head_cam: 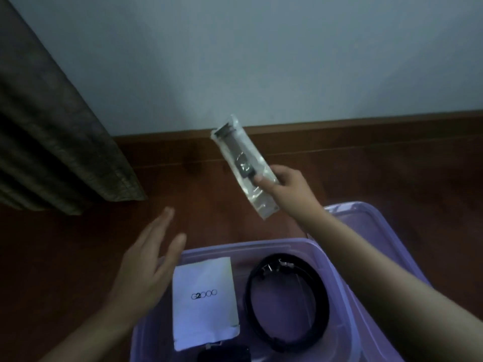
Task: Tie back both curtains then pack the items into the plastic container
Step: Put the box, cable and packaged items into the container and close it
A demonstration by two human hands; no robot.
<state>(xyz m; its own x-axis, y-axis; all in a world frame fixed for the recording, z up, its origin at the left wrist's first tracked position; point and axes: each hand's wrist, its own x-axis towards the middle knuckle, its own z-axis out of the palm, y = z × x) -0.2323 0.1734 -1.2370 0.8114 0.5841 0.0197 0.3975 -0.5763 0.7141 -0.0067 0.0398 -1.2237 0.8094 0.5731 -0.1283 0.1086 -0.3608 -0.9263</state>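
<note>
While the right hand point(285, 184) grips a clear plastic packet point(244, 165) near its lower half, thumb on the front and fingers curled behind, the packet is in the air beyond the far rim of the purple plastic container point(235, 246), not in it yet. Packet is tilted, top end leaning left. There's a dark item inside; can't tell what.

Left hand point(146, 259): fingers straight and relaxed, holding nothing, hovering at the container's far-left corner.

In the container:
- white paper sleeve point(205, 301) printed G2000, flat, left side
- coiled black belt point(251, 301), right side, just beside the sleeve
- dark object point(224, 355) at the near edge, cut off by the frame, unidentifiable

Right forearm crosses over the container's right wall and hides part of a purple lid point(366, 220) lying behind it on the wooden floor point(65, 257). Brown curtain point(52, 126) hangs at left, hem at the floor, well apart from the container. Pale wall point(261, 61) with wooden skirting point(339, 126) runs behind.
</note>
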